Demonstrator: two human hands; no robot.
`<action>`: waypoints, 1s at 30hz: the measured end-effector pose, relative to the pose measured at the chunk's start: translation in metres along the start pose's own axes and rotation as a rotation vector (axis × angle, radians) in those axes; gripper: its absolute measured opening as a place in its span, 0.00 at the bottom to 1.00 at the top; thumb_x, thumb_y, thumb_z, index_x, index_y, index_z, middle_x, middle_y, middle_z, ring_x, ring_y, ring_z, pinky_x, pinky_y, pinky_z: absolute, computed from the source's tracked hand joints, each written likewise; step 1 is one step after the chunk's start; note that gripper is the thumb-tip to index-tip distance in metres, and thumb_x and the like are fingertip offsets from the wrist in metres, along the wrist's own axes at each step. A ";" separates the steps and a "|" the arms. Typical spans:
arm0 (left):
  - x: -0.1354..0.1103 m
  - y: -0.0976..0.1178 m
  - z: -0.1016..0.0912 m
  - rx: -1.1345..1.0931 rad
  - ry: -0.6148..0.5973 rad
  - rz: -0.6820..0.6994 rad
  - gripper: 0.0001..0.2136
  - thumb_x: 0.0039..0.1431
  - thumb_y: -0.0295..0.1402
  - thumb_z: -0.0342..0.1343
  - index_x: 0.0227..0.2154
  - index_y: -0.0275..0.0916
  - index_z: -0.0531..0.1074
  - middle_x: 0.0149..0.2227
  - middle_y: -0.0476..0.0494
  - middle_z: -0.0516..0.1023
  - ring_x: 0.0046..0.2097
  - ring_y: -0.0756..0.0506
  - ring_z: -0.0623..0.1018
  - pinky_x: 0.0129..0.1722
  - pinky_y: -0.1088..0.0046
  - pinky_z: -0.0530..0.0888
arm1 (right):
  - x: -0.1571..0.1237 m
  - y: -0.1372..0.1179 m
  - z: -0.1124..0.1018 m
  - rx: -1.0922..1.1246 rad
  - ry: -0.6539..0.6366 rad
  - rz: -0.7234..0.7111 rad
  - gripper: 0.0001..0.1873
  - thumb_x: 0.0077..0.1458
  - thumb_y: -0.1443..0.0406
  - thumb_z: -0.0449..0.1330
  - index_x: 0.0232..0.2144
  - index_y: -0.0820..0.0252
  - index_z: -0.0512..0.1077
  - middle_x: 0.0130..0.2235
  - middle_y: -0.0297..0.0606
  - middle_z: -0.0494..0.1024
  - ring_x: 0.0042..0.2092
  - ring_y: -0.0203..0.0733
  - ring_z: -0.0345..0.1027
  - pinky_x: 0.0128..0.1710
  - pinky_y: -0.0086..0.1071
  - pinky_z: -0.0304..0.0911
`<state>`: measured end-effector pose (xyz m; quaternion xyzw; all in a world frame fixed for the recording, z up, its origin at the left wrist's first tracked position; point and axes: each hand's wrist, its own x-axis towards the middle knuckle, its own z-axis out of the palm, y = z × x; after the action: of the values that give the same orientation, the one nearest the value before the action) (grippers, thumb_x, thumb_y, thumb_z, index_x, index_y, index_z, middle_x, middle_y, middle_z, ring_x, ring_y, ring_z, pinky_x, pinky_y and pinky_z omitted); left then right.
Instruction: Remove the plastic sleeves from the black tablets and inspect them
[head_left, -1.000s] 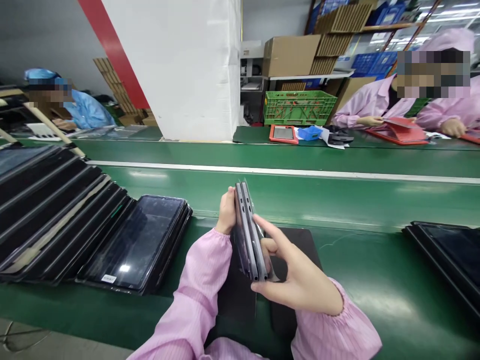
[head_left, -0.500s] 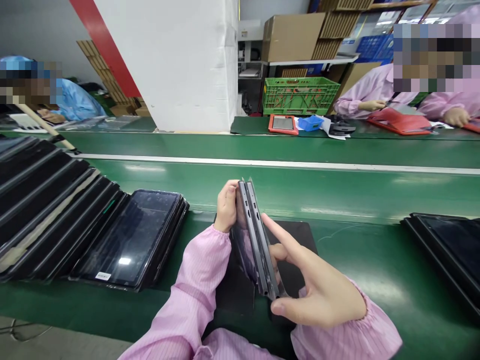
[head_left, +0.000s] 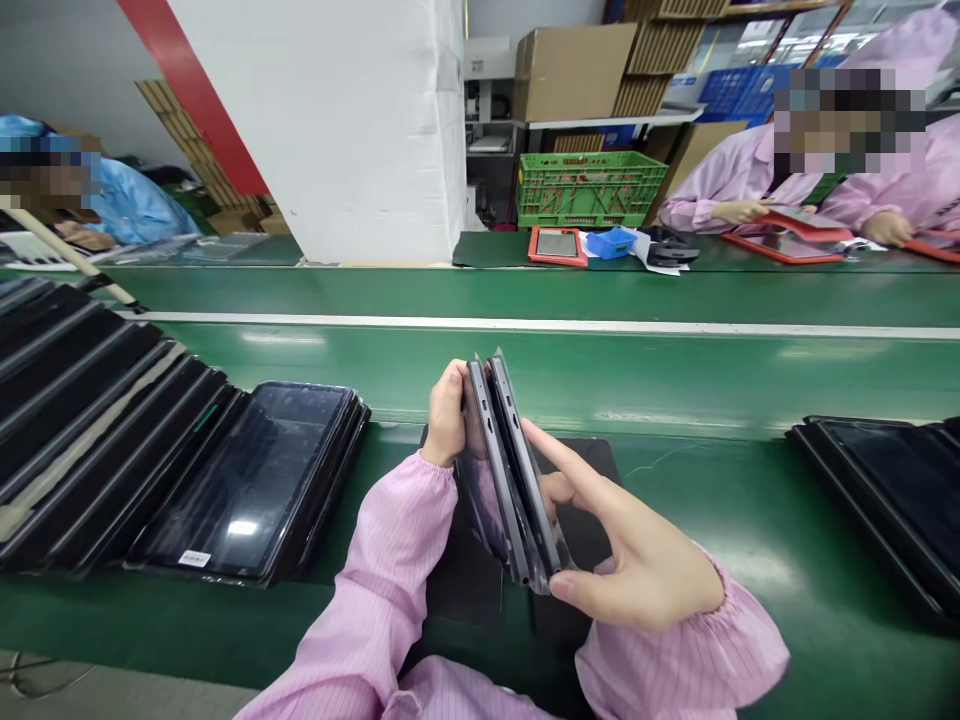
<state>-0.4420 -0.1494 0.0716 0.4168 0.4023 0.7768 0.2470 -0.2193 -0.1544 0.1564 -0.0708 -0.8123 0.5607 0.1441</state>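
Two tablets stand on edge between my hands above the green bench, their port edges facing up toward me. My left hand grips the left tablet by its far end. Along the outer face of the right tablet my right hand is closed, with the thumb at the near corner and the index finger stretched along the edge. A narrow gap shows between the two tablets, and clear film sticks out at their ends. Beneath them lies a dark flat mat.
Left of me, a tablet stack lies beside a long leaning row of dark tablets. More tablets are piled at right. A white strip crosses the green bench. Co-workers sit opposite, near a green crate.
The two tablets have parted slightly, opening a gap between them. Both hands keep their hold. Across the bench, a co-worker has lifted a red-edged tablet.
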 end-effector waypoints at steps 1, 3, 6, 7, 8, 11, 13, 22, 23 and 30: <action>0.000 -0.001 0.000 0.007 0.002 0.006 0.22 0.64 0.57 0.48 0.29 0.42 0.64 0.28 0.46 0.74 0.32 0.45 0.74 0.36 0.66 0.72 | 0.000 0.000 0.000 -0.004 0.005 0.002 0.54 0.52 0.71 0.60 0.73 0.56 0.36 0.36 0.32 0.74 0.35 0.37 0.67 0.39 0.33 0.65; 0.000 -0.001 -0.001 0.025 0.000 0.017 0.22 0.64 0.56 0.47 0.29 0.42 0.65 0.29 0.47 0.75 0.32 0.44 0.75 0.37 0.66 0.72 | -0.001 -0.001 0.001 -0.011 0.017 0.012 0.53 0.52 0.71 0.59 0.73 0.58 0.35 0.37 0.33 0.74 0.35 0.38 0.67 0.38 0.34 0.65; 0.000 -0.002 -0.001 0.060 0.000 0.021 0.23 0.64 0.57 0.46 0.30 0.41 0.66 0.29 0.46 0.75 0.33 0.44 0.75 0.37 0.65 0.72 | -0.001 -0.004 0.004 -0.026 0.037 0.032 0.52 0.52 0.70 0.57 0.73 0.60 0.35 0.36 0.34 0.73 0.33 0.38 0.65 0.36 0.34 0.64; 0.000 -0.002 -0.001 0.076 0.003 0.020 0.23 0.64 0.57 0.46 0.30 0.41 0.66 0.29 0.46 0.75 0.33 0.44 0.75 0.38 0.65 0.72 | -0.001 -0.005 0.006 -0.031 0.051 0.037 0.51 0.53 0.70 0.56 0.72 0.60 0.36 0.36 0.33 0.73 0.33 0.38 0.64 0.35 0.34 0.64; 0.000 -0.002 -0.001 0.094 0.008 0.019 0.24 0.64 0.58 0.45 0.30 0.41 0.67 0.30 0.45 0.75 0.34 0.44 0.75 0.38 0.65 0.73 | -0.001 -0.006 0.007 -0.036 0.066 0.040 0.50 0.53 0.69 0.56 0.72 0.60 0.36 0.35 0.33 0.72 0.32 0.38 0.63 0.35 0.34 0.63; -0.001 -0.002 -0.002 0.143 0.019 0.014 0.24 0.64 0.58 0.44 0.30 0.41 0.67 0.31 0.45 0.76 0.34 0.44 0.76 0.39 0.65 0.73 | 0.000 -0.009 0.010 -0.065 0.093 0.047 0.49 0.54 0.68 0.56 0.72 0.60 0.38 0.34 0.33 0.71 0.31 0.38 0.62 0.33 0.33 0.62; -0.002 -0.002 -0.002 0.162 0.024 0.009 0.25 0.64 0.59 0.43 0.30 0.41 0.67 0.31 0.45 0.76 0.34 0.45 0.76 0.39 0.66 0.73 | 0.000 -0.010 0.010 -0.087 0.098 0.055 0.49 0.54 0.68 0.57 0.72 0.59 0.38 0.34 0.33 0.71 0.31 0.37 0.61 0.32 0.33 0.62; -0.003 -0.002 -0.001 0.192 0.045 0.025 0.23 0.65 0.58 0.43 0.32 0.42 0.66 0.31 0.46 0.75 0.33 0.46 0.75 0.36 0.67 0.73 | 0.001 -0.010 0.009 -0.110 0.095 0.076 0.51 0.53 0.68 0.61 0.72 0.57 0.38 0.34 0.31 0.71 0.29 0.36 0.61 0.31 0.31 0.61; -0.003 -0.002 -0.001 0.190 0.043 0.026 0.23 0.65 0.58 0.43 0.33 0.42 0.66 0.31 0.46 0.75 0.33 0.46 0.75 0.36 0.67 0.73 | 0.001 -0.010 0.009 -0.108 0.096 0.080 0.52 0.53 0.68 0.61 0.72 0.56 0.38 0.34 0.31 0.71 0.29 0.36 0.61 0.30 0.31 0.61; -0.004 -0.001 0.000 0.143 0.026 0.036 0.21 0.66 0.56 0.44 0.33 0.42 0.64 0.31 0.46 0.75 0.32 0.46 0.74 0.36 0.67 0.72 | -0.001 -0.011 0.011 -0.126 0.101 0.082 0.53 0.51 0.70 0.62 0.72 0.56 0.38 0.32 0.29 0.69 0.30 0.36 0.61 0.32 0.32 0.62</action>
<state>-0.4398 -0.1514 0.0687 0.4305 0.4522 0.7559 0.1972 -0.2219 -0.1688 0.1628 -0.1412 -0.8342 0.5094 0.1572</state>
